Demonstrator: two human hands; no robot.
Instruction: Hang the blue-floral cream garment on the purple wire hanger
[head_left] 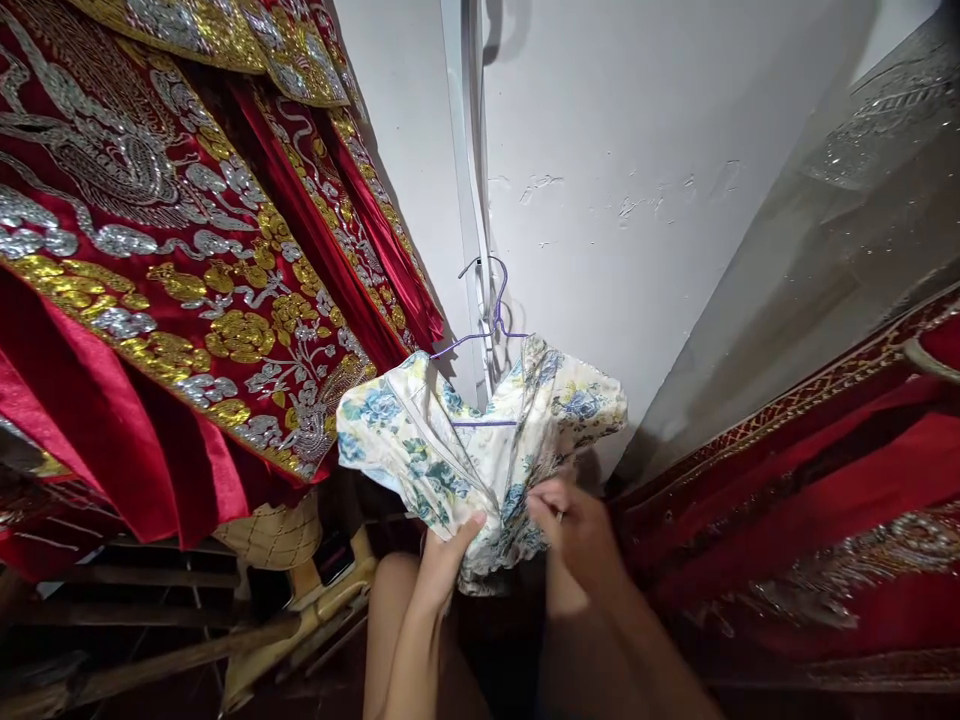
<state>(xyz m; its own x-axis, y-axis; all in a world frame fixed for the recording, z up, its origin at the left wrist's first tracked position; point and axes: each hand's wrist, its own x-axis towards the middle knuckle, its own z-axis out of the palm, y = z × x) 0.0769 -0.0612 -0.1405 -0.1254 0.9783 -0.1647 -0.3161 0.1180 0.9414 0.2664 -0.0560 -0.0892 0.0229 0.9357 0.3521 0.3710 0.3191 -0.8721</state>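
Observation:
A white garment (517,460) with blue and yellow floral print, short sleeves and a V neck hangs in front of me on a thin purple hanger (501,290). Its lower part is bunched up between my hands. My left hand (448,555) grips the cloth below the neckline, thumb on the front and fingers hidden behind. Close against the right side of the bodice, my right hand (576,520) is closed with its fingers pinched together. Whatever lies in that pinch is too small to make out.
Red costumes with gold and silver sequins (247,340) hang at the left. More red embroidered cloth (832,520) is at the right. A white wall (600,200) with a narrow metal post (469,120) stands ahead. A bamboo chair (322,610) sits lower left.

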